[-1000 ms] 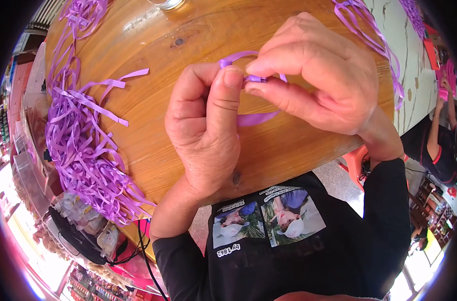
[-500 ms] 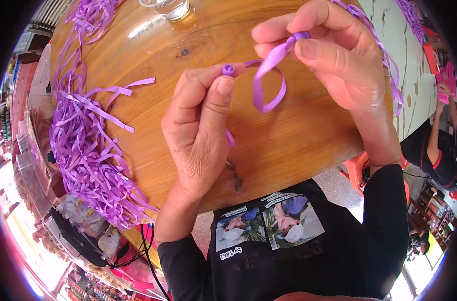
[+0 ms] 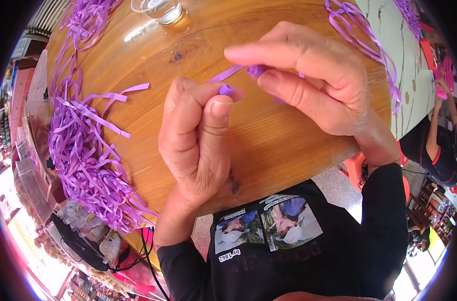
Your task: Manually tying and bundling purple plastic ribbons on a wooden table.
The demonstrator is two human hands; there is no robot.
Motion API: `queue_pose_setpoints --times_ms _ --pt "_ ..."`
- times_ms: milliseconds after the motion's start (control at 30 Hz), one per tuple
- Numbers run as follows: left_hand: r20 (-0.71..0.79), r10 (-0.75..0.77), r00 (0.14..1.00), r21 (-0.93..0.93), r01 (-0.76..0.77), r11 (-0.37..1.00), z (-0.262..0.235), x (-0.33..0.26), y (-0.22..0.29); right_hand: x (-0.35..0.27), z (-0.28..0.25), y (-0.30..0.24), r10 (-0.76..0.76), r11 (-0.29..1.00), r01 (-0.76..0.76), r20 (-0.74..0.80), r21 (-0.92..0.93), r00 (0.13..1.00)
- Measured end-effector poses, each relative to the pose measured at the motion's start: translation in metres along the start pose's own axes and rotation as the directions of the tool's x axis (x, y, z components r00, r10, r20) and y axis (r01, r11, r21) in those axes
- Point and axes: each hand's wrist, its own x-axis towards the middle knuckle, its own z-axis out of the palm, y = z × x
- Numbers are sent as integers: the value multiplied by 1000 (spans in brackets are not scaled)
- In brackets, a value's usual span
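Observation:
Over the wooden table (image 3: 283, 155), my left hand (image 3: 194, 133) pinches a small rolled coil of purple ribbon (image 3: 226, 90) between thumb and forefinger. A flat purple strip (image 3: 227, 73) runs from behind the left fingers toward the right hand. My right hand (image 3: 321, 75) is just right of it and slightly higher. Its thumb and fingers close on another rolled part of the purple ribbon (image 3: 255, 70), while the forefinger stretches out above. Part of the ribbon is hidden behind the right thumb. The two hands are apart, joined only by the strip.
A heap of loose purple ribbons (image 3: 83, 155) covers the table's left edge. A clear cup (image 3: 165, 11) with liquid stands at the far side. More ribbons (image 3: 369, 42) hang near the white marbled table (image 3: 401, 65) at right. Another person (image 3: 431, 138) is at the far right, beyond an orange stool (image 3: 356, 168).
My right hand has come down and left, closer to my left hand. The wide ribbon loop between the hands has gone, leaving a short, straighter strip. My left hand has dropped slightly.

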Motion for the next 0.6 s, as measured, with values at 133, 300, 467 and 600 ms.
queue_pose_setpoints --times_ms 133,300,467,600 --pt "35 65 997 45 -67 997 0 -1 0 -7 14 -2 208 945 -154 -165 290 964" --pt "28 21 999 12 -21 1000 -2 -1 -1 -4 5 4 75 969 -64 -36 237 997" --pt "72 30 997 14 -31 999 -2 1 -4 -3 8 3 66 969 -57 -30 239 997" --pt "88 -49 995 -31 52 998 -3 -1 -1 -3 12 4 47 976 -36 -46 216 998"
